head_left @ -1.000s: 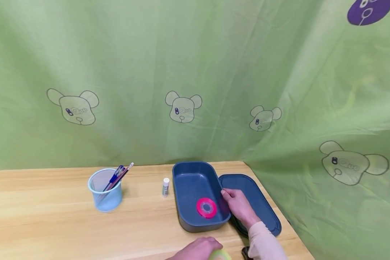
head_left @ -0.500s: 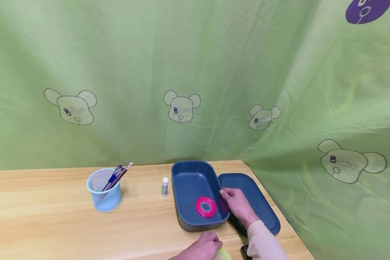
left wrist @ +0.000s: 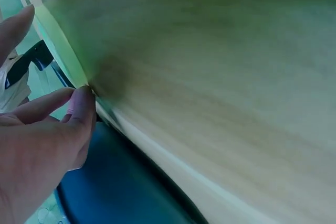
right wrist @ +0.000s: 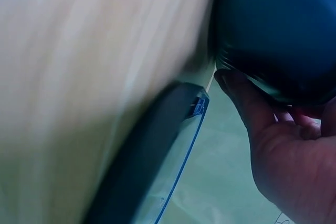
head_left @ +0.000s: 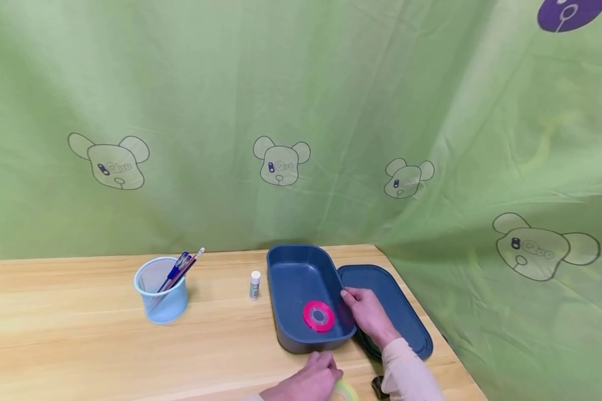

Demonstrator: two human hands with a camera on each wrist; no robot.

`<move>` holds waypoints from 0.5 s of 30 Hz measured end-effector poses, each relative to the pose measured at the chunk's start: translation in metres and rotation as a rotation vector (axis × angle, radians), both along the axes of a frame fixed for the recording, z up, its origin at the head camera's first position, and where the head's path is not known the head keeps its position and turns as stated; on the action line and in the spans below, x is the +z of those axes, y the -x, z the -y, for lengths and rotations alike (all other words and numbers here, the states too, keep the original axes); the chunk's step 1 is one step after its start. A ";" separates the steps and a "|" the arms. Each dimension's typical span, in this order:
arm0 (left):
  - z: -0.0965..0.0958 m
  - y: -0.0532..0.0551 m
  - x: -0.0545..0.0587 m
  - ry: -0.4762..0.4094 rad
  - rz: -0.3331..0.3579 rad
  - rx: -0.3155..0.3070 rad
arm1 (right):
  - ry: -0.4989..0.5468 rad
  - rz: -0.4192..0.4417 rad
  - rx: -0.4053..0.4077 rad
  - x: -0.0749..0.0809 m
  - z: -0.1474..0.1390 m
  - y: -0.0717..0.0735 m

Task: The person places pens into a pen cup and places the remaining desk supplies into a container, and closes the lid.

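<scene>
At the front of the table my left hand (head_left: 313, 379) has its fingers bent down at a yellow-green ring (head_left: 347, 391), which looks like a tape roll. In the left wrist view the thumb and index finger pinch the edge of this ring (left wrist: 60, 43). My right hand (head_left: 368, 314) grips the right rim of a dark blue open box (head_left: 286, 320), thumb over the rim. Its fingers are against the box's outer wall (right wrist: 278, 40) in the right wrist view. Inside the box lies a pink ring (head_left: 308, 320) with a clear centre.
A dark blue lid (head_left: 403, 312) lies right of the box, partly under my right arm. A small black object (head_left: 378, 387) is beside the sleeve. Left of the box stand a glue stick (head_left: 254, 287) and a light blue mesh cup (head_left: 165, 309) with pens. Green curtain borders the table.
My left hand has shifted slightly forward and its fingers have curled down at the yellow-green ring. The right hand keeps its grip on the box.
</scene>
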State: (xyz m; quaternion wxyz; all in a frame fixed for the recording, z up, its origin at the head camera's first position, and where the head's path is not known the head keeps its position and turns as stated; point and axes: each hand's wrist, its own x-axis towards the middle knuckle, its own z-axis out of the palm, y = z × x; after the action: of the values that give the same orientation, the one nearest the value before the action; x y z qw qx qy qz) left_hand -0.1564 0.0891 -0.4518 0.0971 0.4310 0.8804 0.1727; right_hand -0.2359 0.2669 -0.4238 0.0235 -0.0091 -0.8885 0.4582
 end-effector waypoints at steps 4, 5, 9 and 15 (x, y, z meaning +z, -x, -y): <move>0.001 0.002 0.000 0.002 0.028 0.014 | -0.008 0.001 0.001 0.001 0.001 -0.001; 0.002 0.002 0.000 0.001 0.036 0.017 | -0.011 0.001 0.003 0.001 0.001 -0.001; 0.002 0.004 -0.002 0.000 -0.003 0.002 | -0.014 0.001 0.005 0.001 0.002 0.000; 0.000 0.004 -0.004 -0.011 0.035 0.021 | -0.021 -0.001 0.017 0.001 0.003 0.000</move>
State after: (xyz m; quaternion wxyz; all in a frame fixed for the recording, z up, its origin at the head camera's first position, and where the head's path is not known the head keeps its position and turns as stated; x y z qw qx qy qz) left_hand -0.1605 0.0888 -0.4555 0.1083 0.4192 0.8820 0.1859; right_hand -0.2357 0.2641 -0.4225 0.0201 -0.0011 -0.8934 0.4488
